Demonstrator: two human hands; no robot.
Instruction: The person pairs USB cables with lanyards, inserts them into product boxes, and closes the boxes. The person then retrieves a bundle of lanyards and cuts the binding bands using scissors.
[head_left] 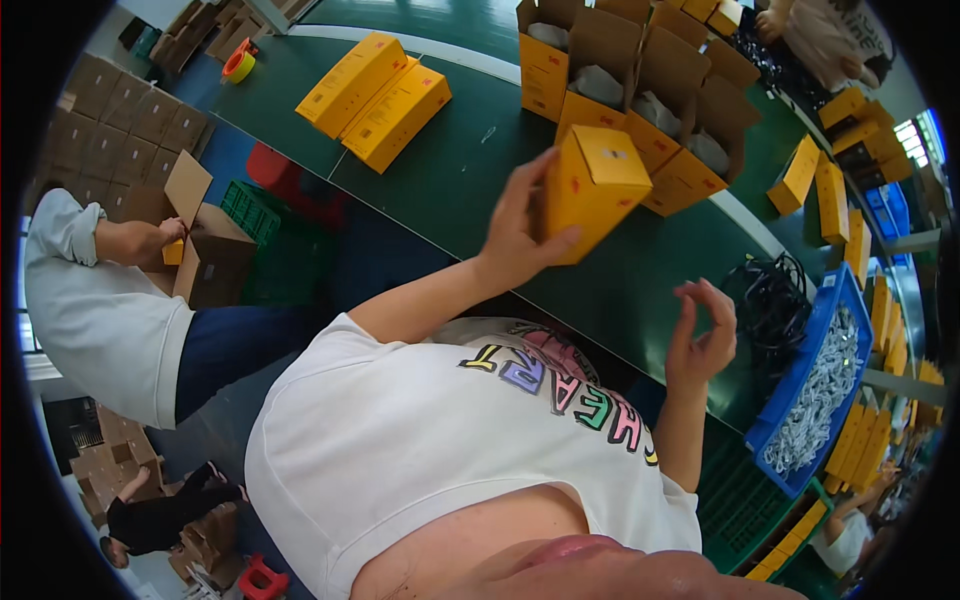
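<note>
My left hand (515, 225) grips a closed yellow carton box (598, 190) by its side, thumb in front and fingers behind, held above the green table (480, 150). Off to the right, my right hand (705, 340) is raised with loosely bent fingers apart and nothing visible in them. Just beyond the held box stand several open yellow boxes (545, 80), flaps up, with grey wrapped contents (600, 85) showing inside. Two closed yellow boxes (365, 85) lie side by side farther left on the table.
At the right, a blue tray (775, 420) holds many whitish small pieces (815, 395), beside a heap of black cables (770, 310). A tape roll (239, 66) sits at the far left. A co-worker (105, 310) reaches into a brown carton (222, 255); more yellow boxes (795, 175) line the right.
</note>
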